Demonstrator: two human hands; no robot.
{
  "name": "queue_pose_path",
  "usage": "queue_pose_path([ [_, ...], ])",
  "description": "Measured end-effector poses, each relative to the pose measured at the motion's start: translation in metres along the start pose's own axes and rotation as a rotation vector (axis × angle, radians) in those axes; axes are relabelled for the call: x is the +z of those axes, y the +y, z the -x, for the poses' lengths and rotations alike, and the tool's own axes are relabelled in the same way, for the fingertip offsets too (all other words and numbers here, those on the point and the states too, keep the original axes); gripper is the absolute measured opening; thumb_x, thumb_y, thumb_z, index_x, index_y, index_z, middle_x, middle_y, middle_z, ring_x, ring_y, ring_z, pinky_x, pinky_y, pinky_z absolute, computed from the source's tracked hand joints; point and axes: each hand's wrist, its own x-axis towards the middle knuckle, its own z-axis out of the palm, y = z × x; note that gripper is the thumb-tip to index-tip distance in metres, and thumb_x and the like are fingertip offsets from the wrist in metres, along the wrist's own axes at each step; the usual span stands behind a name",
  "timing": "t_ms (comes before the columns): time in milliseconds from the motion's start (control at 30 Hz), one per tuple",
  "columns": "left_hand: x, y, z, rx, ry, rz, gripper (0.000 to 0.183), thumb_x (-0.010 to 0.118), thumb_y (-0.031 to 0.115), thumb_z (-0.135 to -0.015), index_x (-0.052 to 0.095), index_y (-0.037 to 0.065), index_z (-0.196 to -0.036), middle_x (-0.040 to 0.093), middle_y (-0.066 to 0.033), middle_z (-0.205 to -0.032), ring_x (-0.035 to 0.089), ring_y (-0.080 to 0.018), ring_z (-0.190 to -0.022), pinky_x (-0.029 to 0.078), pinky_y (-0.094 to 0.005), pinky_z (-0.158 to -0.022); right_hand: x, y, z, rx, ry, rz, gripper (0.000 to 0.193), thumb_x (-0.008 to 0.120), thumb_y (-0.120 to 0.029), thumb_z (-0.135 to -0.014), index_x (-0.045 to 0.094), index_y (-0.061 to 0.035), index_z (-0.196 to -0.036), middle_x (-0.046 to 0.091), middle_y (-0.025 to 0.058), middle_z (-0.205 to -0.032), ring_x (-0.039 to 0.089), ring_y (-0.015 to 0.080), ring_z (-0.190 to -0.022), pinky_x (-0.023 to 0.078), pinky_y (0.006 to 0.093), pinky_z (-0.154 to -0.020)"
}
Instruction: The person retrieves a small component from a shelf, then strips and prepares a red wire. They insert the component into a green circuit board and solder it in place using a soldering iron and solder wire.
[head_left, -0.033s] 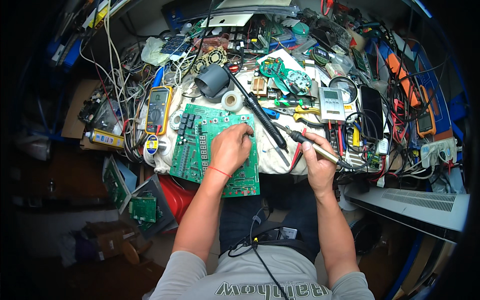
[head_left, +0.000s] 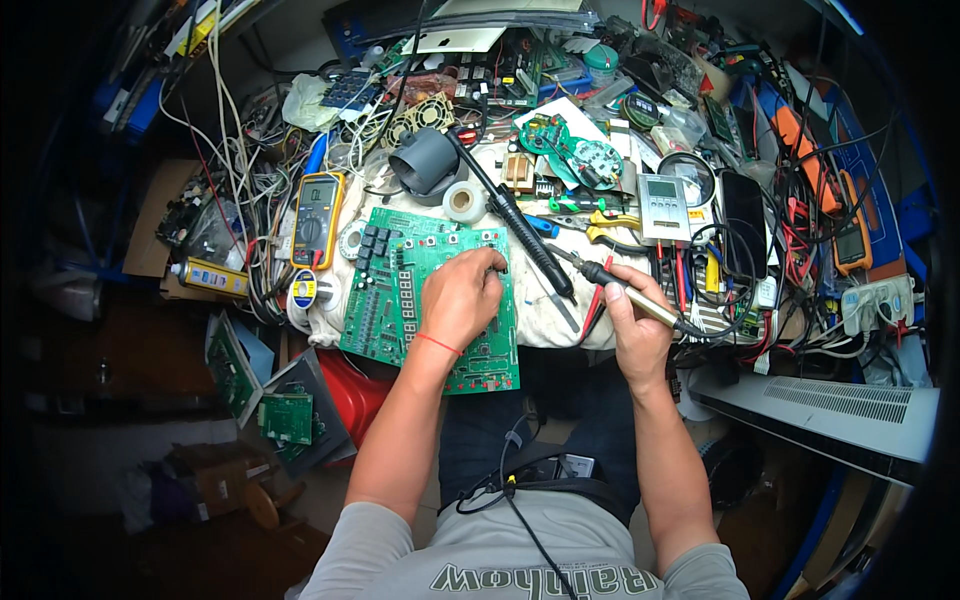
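My left hand (head_left: 460, 298) rests over a green circuit board (head_left: 493, 362) with digit displays and small buttons, its fingers curled together near the board's right edge. The fingertips are partly hidden, but they appear to grip the board. Under and left of it lies another green board (head_left: 372, 300) bearing black relays. In my right hand (head_left: 636, 330) is a soldering iron (head_left: 652, 306), held like a pen, its tip pointing up and left, apart from the boards. Between the hands lies a black desoldering pump (head_left: 530, 240), slanting across the cloth.
A yellow multimeter (head_left: 316, 218) lies left of the boards. Behind them are a grey cup-like tube (head_left: 428, 165) and a tape roll (head_left: 463, 201). Yellow-handled pliers (head_left: 612, 228), a grey tester (head_left: 663, 208) and a phone (head_left: 742, 225) lie to the right. Tangled cables and electronic parts crowd the bench.
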Motion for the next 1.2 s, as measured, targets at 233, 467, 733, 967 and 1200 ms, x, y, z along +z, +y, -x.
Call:
queue_pose_path([
  [233, 0.001, -0.002, 0.002, 0.031, 0.052, 0.029, 0.02, 0.066, 0.007, -0.088, 0.072, 0.008, -0.107, 0.067, -0.0154, -0.079, 0.064, -0.0319, -0.066, 0.05, -0.043, -0.063, 0.001, -0.001, 0.0, 0.006, -0.015, 0.007, 0.029, 0.072, -0.015, -0.099, 0.069, 0.0021, -0.123, 0.074, 0.0081, -0.1, 0.067, 0.0123, -0.088, 0.054, 0.0271, -0.084],
  [467, -0.002, -0.006, 0.01, 0.085, 0.154, 0.062, 0.021, 0.067, 0.007, -0.089, 0.059, 0.001, -0.107, 0.067, -0.0192, -0.082, 0.067, -0.0419, -0.076, 0.052, -0.0517, -0.069, 0.008, -0.009, -0.02, 0.095, -0.085, -0.09, 0.031, 0.073, -0.016, -0.099, 0.07, 0.0021, -0.123, 0.072, 0.0062, -0.095, 0.064, 0.0094, -0.083, 0.053, 0.0248, -0.078],
  [733, 0.006, -0.017, 0.016, 0.28, 0.269, -0.055, 0.014, 0.071, -0.001, -0.089, 0.062, 0.002, -0.1, 0.062, -0.0148, -0.094, 0.062, -0.0366, -0.087, 0.051, -0.0454, -0.078, 0.021, -0.003, -0.059, 0.235, -0.226, -0.111, 0.032, 0.069, -0.023, -0.102, 0.072, 0.0027, -0.121, 0.071, 0.0068, -0.09, 0.065, 0.0111, -0.079, 0.056, 0.0267, -0.071],
  [967, 0.009, -0.015, 0.018, 0.251, 0.309, -0.116, 0.014, 0.073, 0.001, -0.088, 0.067, 0.004, -0.101, 0.062, -0.012, -0.1, 0.062, -0.0342, -0.095, 0.05, -0.0441, -0.083, 0.018, 0.008, -0.058, 0.219, -0.249, -0.129, 0.029, 0.067, -0.018, -0.102, 0.071, 0.0031, -0.122, 0.07, 0.0069, -0.092, 0.067, 0.0117, -0.08, 0.058, 0.0278, -0.074],
  [1200, 0.008, -0.014, 0.019, 0.248, 0.279, -0.147, 0.013, 0.071, 0.003, -0.09, 0.067, 0.005, -0.102, 0.063, -0.0118, -0.103, 0.061, -0.0339, -0.096, 0.049, -0.0441, -0.085, 0.018, 0.009, -0.056, 0.216, -0.274, -0.122, 0.029, 0.067, -0.015, -0.1, 0.07, 0.004, -0.121, 0.071, 0.006, -0.092, 0.067, 0.0113, -0.08, 0.058, 0.0273, -0.076],
])
